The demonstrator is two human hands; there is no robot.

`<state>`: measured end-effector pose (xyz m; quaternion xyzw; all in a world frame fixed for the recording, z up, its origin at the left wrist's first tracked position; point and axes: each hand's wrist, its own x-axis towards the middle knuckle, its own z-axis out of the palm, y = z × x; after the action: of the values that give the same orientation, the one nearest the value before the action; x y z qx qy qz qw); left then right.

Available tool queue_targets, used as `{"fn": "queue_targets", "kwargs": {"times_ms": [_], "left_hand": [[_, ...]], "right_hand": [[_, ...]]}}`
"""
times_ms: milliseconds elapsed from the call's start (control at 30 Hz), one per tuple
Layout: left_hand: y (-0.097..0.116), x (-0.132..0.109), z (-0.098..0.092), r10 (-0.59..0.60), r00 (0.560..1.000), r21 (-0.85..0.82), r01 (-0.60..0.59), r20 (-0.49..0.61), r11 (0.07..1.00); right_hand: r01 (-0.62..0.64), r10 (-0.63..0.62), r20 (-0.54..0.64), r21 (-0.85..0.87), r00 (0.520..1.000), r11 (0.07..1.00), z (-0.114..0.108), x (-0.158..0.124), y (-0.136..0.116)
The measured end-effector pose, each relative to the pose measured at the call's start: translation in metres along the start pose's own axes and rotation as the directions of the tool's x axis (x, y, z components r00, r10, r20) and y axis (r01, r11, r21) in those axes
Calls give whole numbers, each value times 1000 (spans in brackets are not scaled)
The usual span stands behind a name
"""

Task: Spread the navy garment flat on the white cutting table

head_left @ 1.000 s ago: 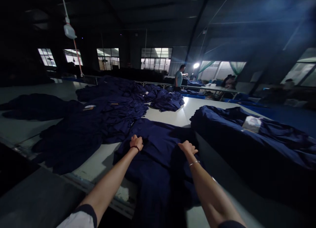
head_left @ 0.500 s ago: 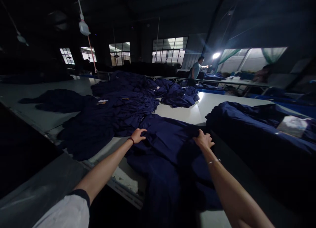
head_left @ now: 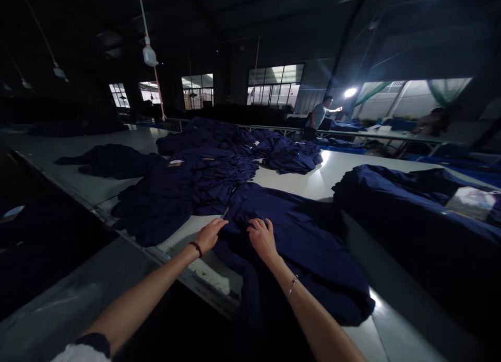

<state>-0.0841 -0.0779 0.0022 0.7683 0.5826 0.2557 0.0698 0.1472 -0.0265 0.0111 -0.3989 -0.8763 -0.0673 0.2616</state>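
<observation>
A dark navy garment [head_left: 301,231] lies spread over the near part of the table, its lower part hanging over the front edge. My left hand [head_left: 209,235] is at the garment's left edge, fingers stretched out and holding nothing visible. On top of the cloth, my right hand [head_left: 262,240] rests with its fingers slightly bent and apart, close to the left one. Touching the garment's far left side is a heap of gathered navy clothes [head_left: 188,176], with a small tag [head_left: 176,163] on it.
The pale tabletop [head_left: 289,182] runs left and right. A tall navy pile [head_left: 395,210] with a clear plastic packet [head_left: 470,202] stands at right. Another navy bundle [head_left: 113,161] lies left. A person [head_left: 319,116] stands beyond the table near a bright lamp [head_left: 349,92]. Cords hang overhead.
My right hand has moved left across the garment, from its right side to beside my left hand. The garment's right part now lies spread further toward the near right. The view has shifted slightly.
</observation>
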Motion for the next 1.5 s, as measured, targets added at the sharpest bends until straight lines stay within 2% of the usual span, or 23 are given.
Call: {"fn": "queue_targets", "kwargs": {"times_ms": [100,167,233,267,300,367,467,533,633,700,767,800,900,967,1000,1067,1133,1200,1267,1333,1367,1433,1500], "left_hand": [[1,-4,1,-27,1000,-35,27,9,999],[2,-6,3,-103,993,-2,103,49,995],[5,-9,3,-217,970,119,204,107,972],[8,-9,1,-277,952,201,249,129,948],[12,-9,-1,-329,934,278,281,140,919],[23,-5,-6,-364,919,359,292,152,886],[43,10,-9,-214,957,257,161,193,953],[51,20,-4,-126,967,176,87,221,980],[45,27,5,-232,918,232,161,322,959],[35,29,5,-313,857,275,212,409,938],[29,33,0,-332,817,281,217,472,935],[29,36,-3,-331,825,282,218,457,934],[46,49,-4,-285,922,264,216,263,940],[60,57,5,-210,967,223,175,144,959],[65,59,12,-175,974,202,144,143,969],[67,61,26,-145,962,177,105,232,979],[61,63,38,-162,926,183,104,340,978],[54,66,42,-189,897,203,114,400,973],[53,70,42,-203,891,210,125,407,970],[61,73,38,-200,910,213,128,363,969],[67,71,36,-166,934,197,107,317,975],[77,63,35,2,971,97,-26,238,995],[83,49,35,220,945,-65,-210,241,975]], "right_hand": [[-48,49,-10,36,999,998,-7,-7,9],[-26,18,107,77,994,997,-12,-15,13],[18,-49,234,133,971,991,-17,-23,17],[6,-46,257,155,965,988,-20,-26,20],[-43,1,251,161,968,986,-23,-29,24],[-222,198,200,107,960,969,-30,-35,36],[-478,489,172,-102,855,873,-41,-47,60],[-567,612,200,-241,765,788,-47,-59,74],[-618,709,282,-352,646,703,-53,-81,89],[-615,719,326,-373,614,695,-56,-92,94],[-605,704,358,-359,613,710,-58,-97,96],[-606,697,361,-344,619,717,-59,-97,97],[-622,698,279,-319,659,715,-64,-94,100],[-635,712,190,-339,676,694,-65,-95,103],[-640,719,172,-352,673,683,-65,-98,105],[-649,735,188,-365,651,668,-63,-105,109],[-656,744,212,-362,633,662,-60,-111,112],[-670,752,218,-347,623,656,-59,-112,114],[-688,759,234,-323,608,650,-61,-107,115],[-701,757,231,-288,610,653,-65,-103,113],[-693,741,215,-264,636,671,-67,-103,111],[-625,649,196,-177,735,761,-72,-109,103],[-480,473,257,-38,843,877,-74,-121,93]]}}
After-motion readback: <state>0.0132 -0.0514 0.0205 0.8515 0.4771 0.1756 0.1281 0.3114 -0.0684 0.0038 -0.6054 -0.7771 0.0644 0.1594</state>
